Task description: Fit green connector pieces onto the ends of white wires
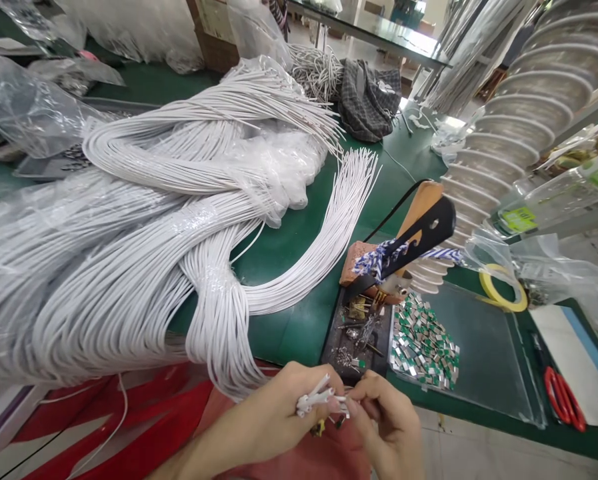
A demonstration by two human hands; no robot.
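Observation:
My left hand (293, 413) is closed around several white cable ends (315, 400) that stick out between thumb and fingers. Right beside it, my right hand (386, 417) pinches at the tip of one cable, where a small metallic piece (343, 408) shows; its exact kind is too small to tell. Just beyond the hands lies a dark tray (353, 337) with metal bits and wire scraps. To its right, many small green-and-silver connector boards (423, 340) lie in a heap. Large bundles of white cable (219, 287) spread over the bench on the left.
A ribbed clear hose (519, 113) comes down at the right, near a black-and-orange holder (413, 227). Yellow tape (503, 288) and red-handled scissors (563, 397) lie at the right. A dark checked cloth bag (369, 100) sits at the back of the green bench (283, 243).

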